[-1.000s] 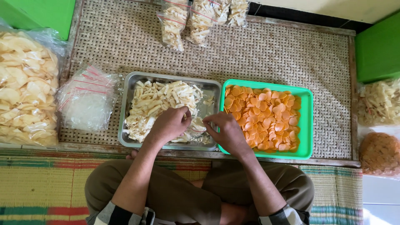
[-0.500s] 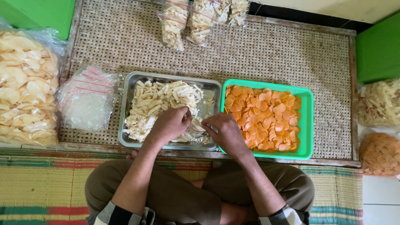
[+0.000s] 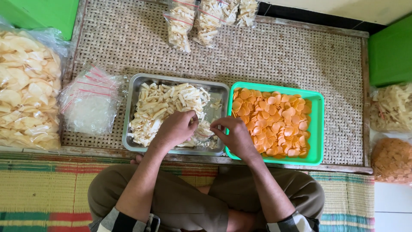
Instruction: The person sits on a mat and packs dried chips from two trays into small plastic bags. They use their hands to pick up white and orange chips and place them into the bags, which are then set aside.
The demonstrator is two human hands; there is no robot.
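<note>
My left hand (image 3: 177, 129) and my right hand (image 3: 235, 136) meet over the near right part of a steel tray (image 3: 171, 78). Between them they pinch a small clear bag (image 3: 204, 130) with a red strip, partly filled with pale chips. The tray holds a heap of pale strip chips (image 3: 161, 105). Beside it on the right stands a green plastic tray (image 3: 319, 129) full of round orange chips (image 3: 274, 120). My right hand hangs over the rims where the two trays meet. How the fingers grip the bag is partly hidden.
A stack of empty clear zip bags (image 3: 90, 101) lies left of the steel tray, next to a large bag of pale crackers (image 3: 25, 90). Filled packets (image 3: 201, 17) lie at the far edge of the woven board (image 3: 279, 56). Green boxes (image 3: 388, 51) and bags of chips (image 3: 392, 159) sit on the right.
Both hands stay over the same corner of the steel tray. Only the fingers have shifted slightly around the small bag.
</note>
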